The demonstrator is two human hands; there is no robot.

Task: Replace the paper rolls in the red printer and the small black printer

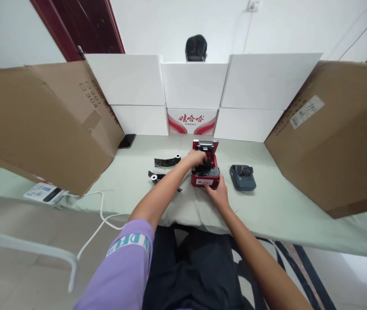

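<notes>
A small red portable printer (199, 180) stands near the table's front edge with its lid raised, showing a metal roller and a black interior. My left hand (197, 158) reaches into it from above with curled fingers; their tips and whatever they pinch are hidden among the dark parts. Around the front right corner my right hand (219, 194) grips the printer, thumb against the labelled front face. Left of the printer lie a strip of black film on a roll (167, 162) and a second small roll (154, 177) with black film, partly behind my left forearm.
A dark grey portable printer (243, 181) lies right of the red one. White boxes (191, 86) wall off the back, and cardboard panels (338, 142) stand at both sides. A phone (127, 141) and a white power strip (46, 193) with cable are at left. A person's head (196, 47) shows behind the boxes.
</notes>
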